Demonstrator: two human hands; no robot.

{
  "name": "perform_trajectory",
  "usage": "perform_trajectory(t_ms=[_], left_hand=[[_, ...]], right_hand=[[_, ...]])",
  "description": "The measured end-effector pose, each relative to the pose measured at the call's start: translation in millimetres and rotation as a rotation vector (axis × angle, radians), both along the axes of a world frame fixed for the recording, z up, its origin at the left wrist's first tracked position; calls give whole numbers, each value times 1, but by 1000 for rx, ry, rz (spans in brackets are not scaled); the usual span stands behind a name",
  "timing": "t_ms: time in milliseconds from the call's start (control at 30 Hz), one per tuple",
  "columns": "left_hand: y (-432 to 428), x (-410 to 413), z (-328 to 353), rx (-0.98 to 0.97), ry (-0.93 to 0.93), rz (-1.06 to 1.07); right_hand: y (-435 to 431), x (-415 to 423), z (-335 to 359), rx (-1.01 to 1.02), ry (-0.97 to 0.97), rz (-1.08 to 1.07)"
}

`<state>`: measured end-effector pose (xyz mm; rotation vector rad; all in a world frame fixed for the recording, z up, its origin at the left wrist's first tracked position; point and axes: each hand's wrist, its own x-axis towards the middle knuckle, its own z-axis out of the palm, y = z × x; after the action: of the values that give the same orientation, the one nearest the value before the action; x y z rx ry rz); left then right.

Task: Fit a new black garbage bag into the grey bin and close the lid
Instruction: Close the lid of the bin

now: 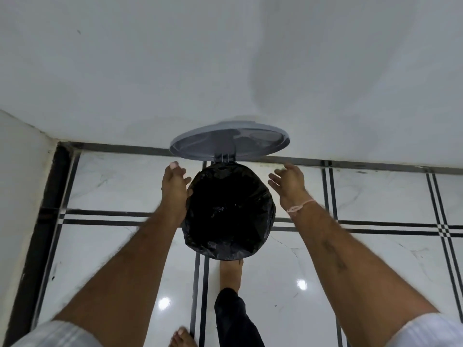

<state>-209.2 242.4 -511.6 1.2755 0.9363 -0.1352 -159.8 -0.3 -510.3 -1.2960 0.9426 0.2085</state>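
A black garbage bag [229, 211] lines the bin below me, folded over its rim and hiding the bin's body. The grey round lid [229, 140] stands raised on its hinge behind the bin, leaning toward the wall. My left hand [175, 186] is at the bag's left edge, fingers straight, palm facing the bag and touching or nearly touching it. My right hand [290, 184] hovers to the right of the bin with fingers spread, a short gap from the bag. My bare foot [231, 274] sits at the bin's front base, where the bag's overhang hides its toes.
The bin stands on a glossy white tiled floor [363, 259] with black stripe lines, close to a white wall [225, 71]. A second wall corner [22, 184] lies to the left. My other foot [181, 338] is at the bottom edge.
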Motion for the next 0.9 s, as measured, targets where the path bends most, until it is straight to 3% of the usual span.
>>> perform_trajectory(t_ms=[100, 267, 400, 600, 767, 900], left_hand=[[7, 4, 40, -53, -24, 34], [15, 24, 83, 19, -22, -191], [16, 19, 90, 54, 43, -265], [19, -18, 95, 114, -33, -405], [24, -73, 53, 89, -68, -456], [14, -113, 17, 235, -53, -453]], right_hand=[[-16, -4, 39, 43, -22, -59], [-6, 16, 94, -144, -155, 365], [-2, 20, 102, -224, -154, 493], [-5, -21, 98, -340, -119, 509], [0, -71, 71, -501, -97, 623], [-4, -113, 24, -552, -111, 678]])
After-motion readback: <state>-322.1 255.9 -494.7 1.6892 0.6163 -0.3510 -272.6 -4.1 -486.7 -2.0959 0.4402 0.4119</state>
